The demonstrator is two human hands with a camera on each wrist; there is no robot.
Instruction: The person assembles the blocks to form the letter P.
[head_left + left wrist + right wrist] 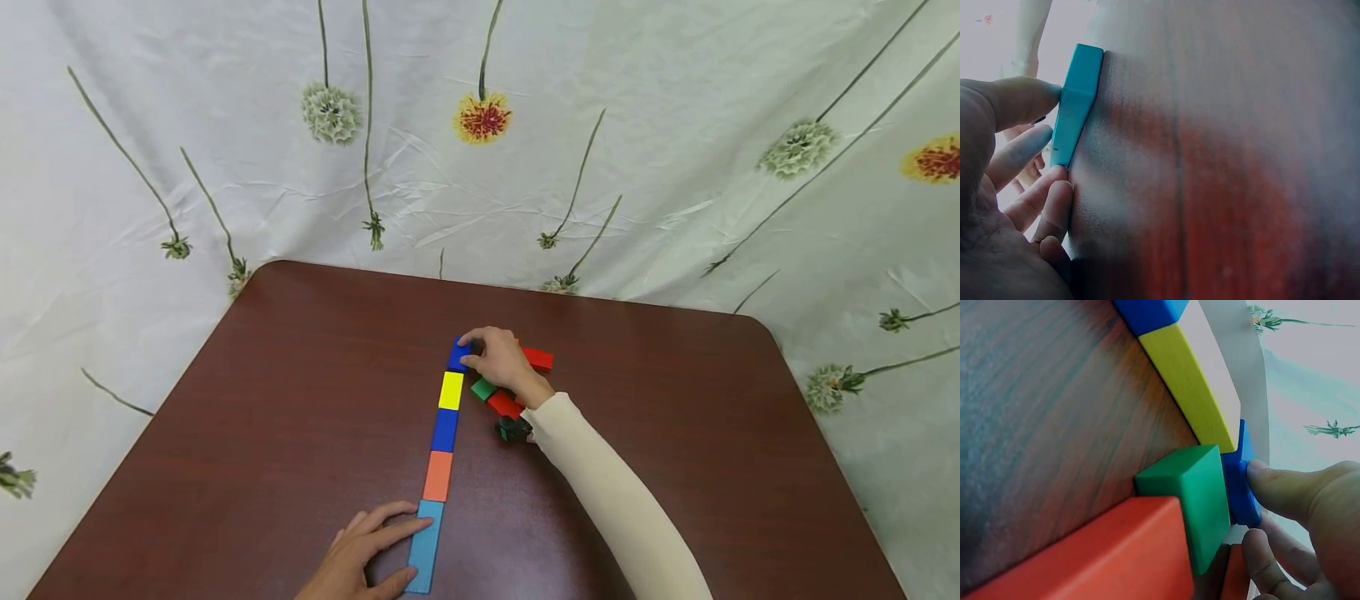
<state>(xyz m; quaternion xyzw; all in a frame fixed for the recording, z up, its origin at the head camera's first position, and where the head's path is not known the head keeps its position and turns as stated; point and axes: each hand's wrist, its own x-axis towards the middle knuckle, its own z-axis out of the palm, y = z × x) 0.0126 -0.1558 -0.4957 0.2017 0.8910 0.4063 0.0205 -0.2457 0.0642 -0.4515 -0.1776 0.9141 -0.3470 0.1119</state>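
Note:
A row of flat blocks runs away across the table: a light blue block (pixel 425 550), a salmon-orange block (pixel 438 476), a blue block (pixel 445 430), a yellow block (pixel 451 391) and a far blue block (pixel 456 357). My left hand (pixel 360 554) rests on the light blue block, thumb near its close end and fingers spread toward its far end. In the left wrist view, thumb and fingertips touch one side of this block (pixel 1079 103). At the far end, my right hand (pixel 498 360) pinches the far blue block (pixel 1239 481) between thumb and fingers, against the yellow block's end.
Right of the row lie loose blocks: a green block (pixel 483 388), a red block (pixel 504 405) and another red block (pixel 537 359), partly behind the right hand. A small dark object (pixel 512 429) sits by the right sleeve. A flowered cloth (pixel 420 167) hangs behind the brown table (pixel 300 375).

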